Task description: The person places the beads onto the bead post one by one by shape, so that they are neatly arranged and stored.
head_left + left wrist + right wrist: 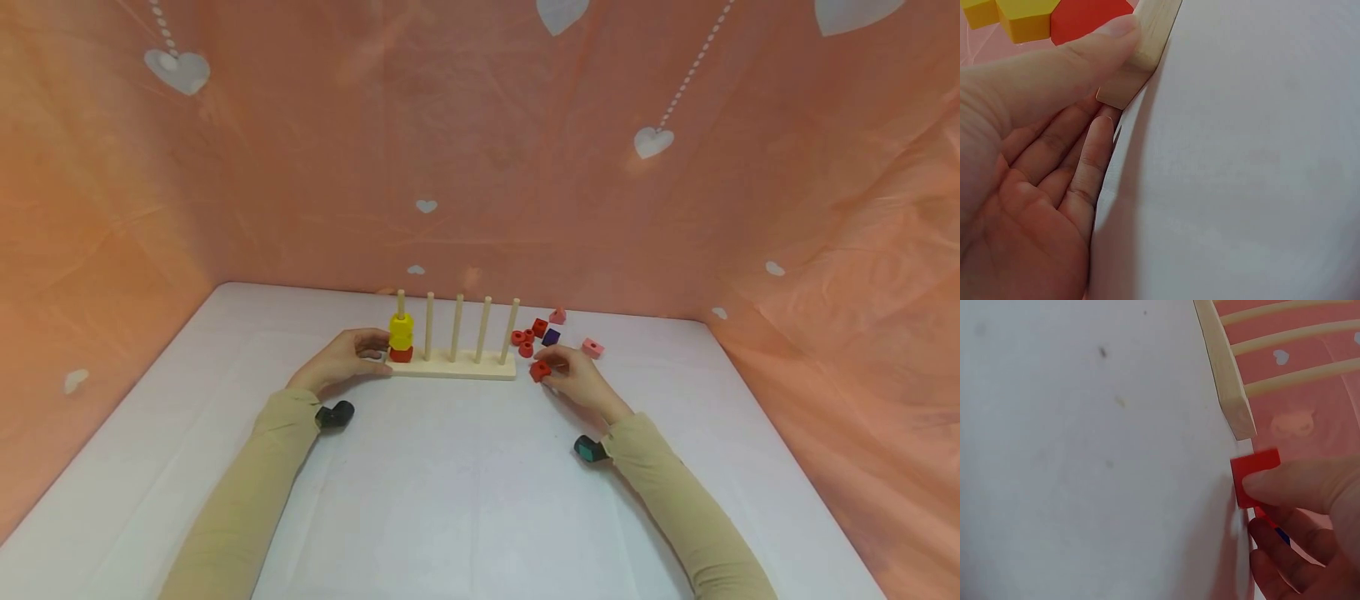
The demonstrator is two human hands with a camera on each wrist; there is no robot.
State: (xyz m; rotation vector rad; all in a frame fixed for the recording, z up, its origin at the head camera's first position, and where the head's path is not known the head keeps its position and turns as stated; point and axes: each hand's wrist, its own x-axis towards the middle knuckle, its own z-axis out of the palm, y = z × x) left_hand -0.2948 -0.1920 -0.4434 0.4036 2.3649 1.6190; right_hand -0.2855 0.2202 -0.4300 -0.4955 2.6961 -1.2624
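A wooden peg stand [453,368] with several upright pegs stands near the back of the table. Its leftmost peg carries yellow blocks [401,332] above a red block [401,355]. At that end my left hand [339,360] grips the base; in the left wrist view the thumb [1060,72] lies on its front and the fingers reach behind. Right of the stand, my right hand [579,380] pinches a loose red block [1254,476] between thumb and fingers, close to the table surface. The fingertips behind that block are partly hidden.
Beyond the right hand lie several small red pieces [527,349], another red block [540,327], a purple block [551,337] and two pink blocks [592,348]. The white tabletop [450,483] meets an orange heart-print cloth [480,167] at the back and sides.
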